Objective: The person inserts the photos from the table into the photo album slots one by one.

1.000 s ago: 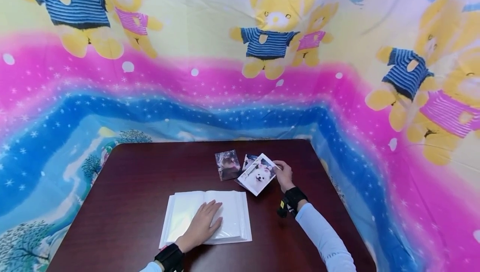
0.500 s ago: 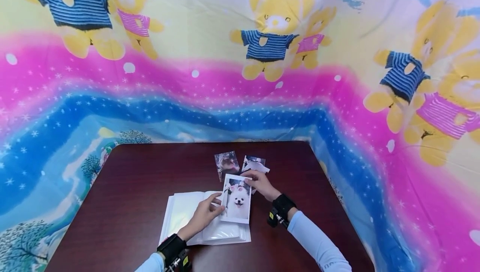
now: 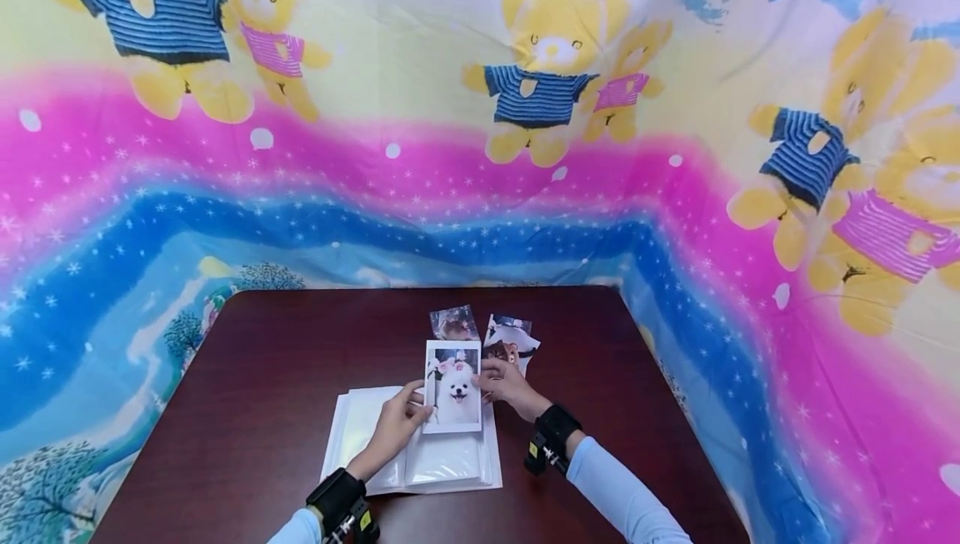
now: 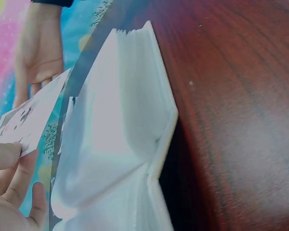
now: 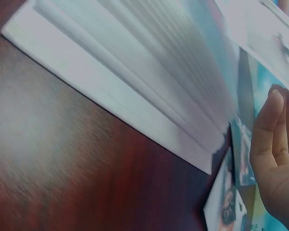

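Observation:
A white-bordered photo of a fluffy white dog point(image 3: 456, 394) is held upright over the open photo album point(image 3: 446, 462). My left hand point(image 3: 392, 429) pinches its lower left edge, with the thumb point(image 4: 8, 155) on the front face in the left wrist view. On the opposite edge my right hand point(image 3: 513, 390) grips the photo, fingertips point(image 5: 275, 103) right at the border in the right wrist view. The album lies flat, spread near its middle, with white cover and blank clear sleeves. Part of its right page is hidden behind the photo.
Behind the album lie more photos: a dark one point(image 3: 453, 321) partly covered by the held photo, and an overlapping group point(image 3: 512, 334) close beyond my right hand. The dark wooden table point(image 3: 247, 377) meets a bear-patterned cloth point(image 3: 420, 236) at its back.
The dog photo has come from the photo pile leftward to above the album. My left hand has lifted off the page and taken the photo's left edge; the right hand has moved left with it.

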`<move>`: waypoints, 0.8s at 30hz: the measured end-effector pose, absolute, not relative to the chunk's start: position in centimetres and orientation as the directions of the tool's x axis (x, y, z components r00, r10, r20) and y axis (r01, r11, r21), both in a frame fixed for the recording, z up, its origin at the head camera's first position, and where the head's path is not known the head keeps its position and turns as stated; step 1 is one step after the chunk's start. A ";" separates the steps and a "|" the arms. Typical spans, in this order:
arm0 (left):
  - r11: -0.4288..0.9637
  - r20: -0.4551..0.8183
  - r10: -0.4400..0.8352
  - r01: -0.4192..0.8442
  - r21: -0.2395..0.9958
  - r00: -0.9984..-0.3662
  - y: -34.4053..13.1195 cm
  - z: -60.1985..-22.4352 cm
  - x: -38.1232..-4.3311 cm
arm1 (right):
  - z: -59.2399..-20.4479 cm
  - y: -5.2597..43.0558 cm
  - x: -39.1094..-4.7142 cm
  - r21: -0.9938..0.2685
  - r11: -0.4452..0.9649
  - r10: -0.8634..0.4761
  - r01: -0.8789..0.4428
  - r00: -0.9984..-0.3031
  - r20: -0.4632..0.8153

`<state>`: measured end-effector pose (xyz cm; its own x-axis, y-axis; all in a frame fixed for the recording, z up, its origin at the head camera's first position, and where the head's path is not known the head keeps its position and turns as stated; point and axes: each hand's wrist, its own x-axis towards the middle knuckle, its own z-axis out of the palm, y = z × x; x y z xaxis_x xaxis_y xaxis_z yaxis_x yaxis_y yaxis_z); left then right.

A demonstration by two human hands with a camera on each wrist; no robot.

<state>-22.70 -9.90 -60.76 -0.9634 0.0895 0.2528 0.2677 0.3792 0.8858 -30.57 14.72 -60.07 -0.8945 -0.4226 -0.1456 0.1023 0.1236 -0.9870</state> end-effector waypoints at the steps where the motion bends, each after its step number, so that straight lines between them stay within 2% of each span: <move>1: 0.378 0.255 0.082 0.267 0.886 -0.963 -9.9 -60.7 -22.8 | -60.3 14.6 -30.4 -0.988 0.123 -0.431 0.097 -0.891 -0.141; 11: 0.383 0.272 0.065 0.275 0.882 -0.960 -10.3 -60.4 -23.3 | -61.3 13.6 -29.9 -0.992 0.120 -0.478 0.046 -0.873 -0.098; 16: 0.479 0.287 0.059 0.279 0.832 -0.956 -10.8 -60.9 -23.4 | -60.8 13.5 -31.0 -0.987 0.158 -0.447 0.024 -0.890 -0.094; 20: 0.616 0.386 0.102 0.363 0.699 -0.917 -11.0 -61.6 -23.3 | -60.0 13.5 -32.6 -0.989 0.144 -0.394 0.016 -0.916 -0.072; 24: 0.713 0.484 0.322 0.545 0.442 -0.814 -11.2 -62.3 -23.3 | -59.2 13.1 -34.1 -0.996 0.089 -0.338 0.029 -0.939 -0.058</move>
